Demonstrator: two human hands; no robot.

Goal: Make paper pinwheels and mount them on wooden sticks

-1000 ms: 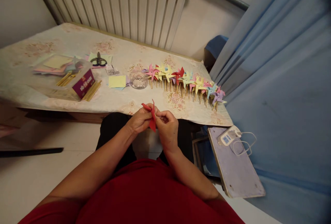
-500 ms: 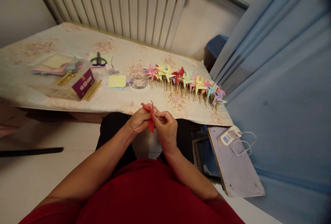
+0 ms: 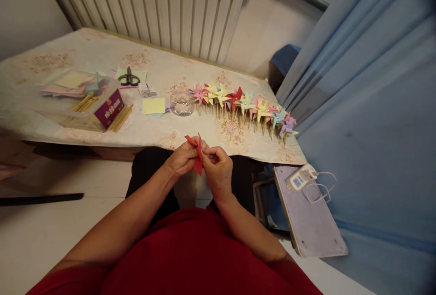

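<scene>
Over my lap, just off the table's front edge, I hold a red paper pinwheel (image 3: 198,161) with its blades folded. My left hand (image 3: 183,157) is closed on its left side, thumb and fingers pinching the paper. My right hand (image 3: 218,167) is closed at the right side of the pinwheel, its fingertips pinched together at the middle. Whatever small piece lies between the right fingertips is hidden. A row of finished-looking pinwheels (image 3: 261,109) on sticks, in several colours, stands beyond my hands to the right.
On the flowered tablecloth (image 3: 200,127) are a clear round dish (image 3: 182,107), yellow paper squares (image 3: 154,106), small boxes (image 3: 143,90), black-handled scissors (image 3: 129,78) and a clear box (image 3: 76,120) with paper and sticks (image 3: 120,119). A purple-grey stool (image 3: 315,222) at right carries a white plug adapter (image 3: 299,178) with a cable.
Almost nothing differs. Both hands keep their pinch on the red pinwheel, and the whole view has shifted very slightly.
</scene>
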